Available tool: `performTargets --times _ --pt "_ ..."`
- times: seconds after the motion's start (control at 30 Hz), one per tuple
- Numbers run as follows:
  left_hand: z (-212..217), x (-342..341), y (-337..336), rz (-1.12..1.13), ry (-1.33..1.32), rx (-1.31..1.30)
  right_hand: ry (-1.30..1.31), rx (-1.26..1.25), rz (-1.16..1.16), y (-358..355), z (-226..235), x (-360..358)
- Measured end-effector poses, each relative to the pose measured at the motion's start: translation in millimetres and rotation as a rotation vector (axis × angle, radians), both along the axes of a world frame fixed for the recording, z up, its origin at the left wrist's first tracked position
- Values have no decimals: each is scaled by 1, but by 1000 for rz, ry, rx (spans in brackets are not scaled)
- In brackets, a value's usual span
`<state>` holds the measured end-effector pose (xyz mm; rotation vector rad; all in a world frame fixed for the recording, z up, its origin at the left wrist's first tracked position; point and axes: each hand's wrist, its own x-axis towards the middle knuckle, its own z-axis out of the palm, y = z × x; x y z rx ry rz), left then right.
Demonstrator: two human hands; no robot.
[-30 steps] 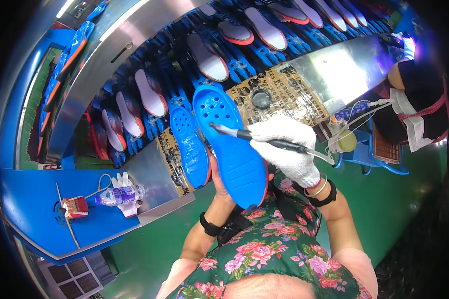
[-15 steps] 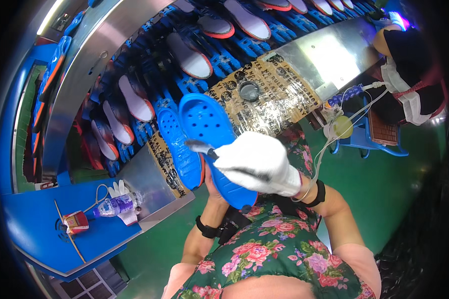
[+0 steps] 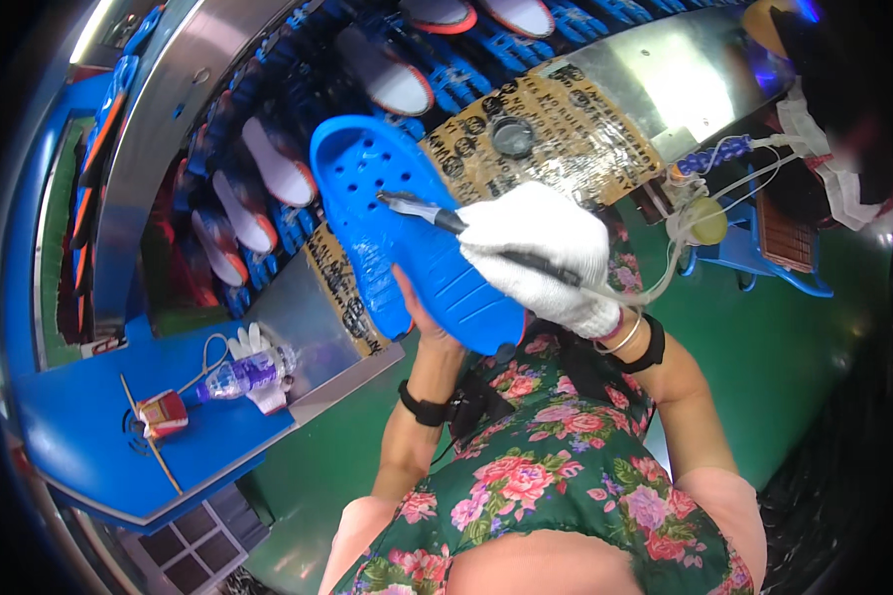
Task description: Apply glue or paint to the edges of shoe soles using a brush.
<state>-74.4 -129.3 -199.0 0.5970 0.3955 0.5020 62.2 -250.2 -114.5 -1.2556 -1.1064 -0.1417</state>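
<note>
My bare left hand (image 3: pixel 431 325) holds a pair of bright blue shoe soles from below, its thumb along the surface and its other fingers hidden. The right-hand sole (image 3: pixel 464 294) has a raised rim, small holes toward the toe and ridges at the heel. Partly covered by it, the second sole (image 3: pixel 372 283) looks wet and shiny. My right hand (image 3: pixel 541 258), in a white knitted glove, is closed around a dark-handled brush (image 3: pixel 422 209). The brush tip is at the holes near the toe; whether it touches cannot be made out.
Blue racks with pale-topped soles (image 3: pixel 280 164) stretch along the far side. A taped cardboard sheet (image 3: pixel 575 129) bears a round dark cap (image 3: pixel 513 137). At left, a blue table (image 3: pixel 79 436) carries a plastic bottle (image 3: pixel 233 379). Another person (image 3: pixel 843 129) is at the right.
The soles have moved up and left and now overlap more. My right hand has carried the brush up toward the toe holes. The view has shifted slightly.
</note>
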Motion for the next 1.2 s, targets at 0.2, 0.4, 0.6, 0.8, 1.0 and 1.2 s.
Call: performTargets --times 0.2,0.4,0.6,0.8,1.0,1.2 --pt "0 26 3 -156 -564 -281 97 9 238 -5 -3 -16" --pt "14 38 8 -324 -513 -198 -184 -34 63 -6 -4 -16" --pt "28 44 5 -221 -482 -305 -53 -40 92 -10 -10 1" --pt "16 48 25 -526 -718 -320 -97 -86 329 -20 -4 -13" --pt "25 48 29 -320 -575 -234 -307 -97 179 -22 -16 -16" --pt "30 45 32 -309 -555 -282 -6 -125 164 -25 -15 -4"
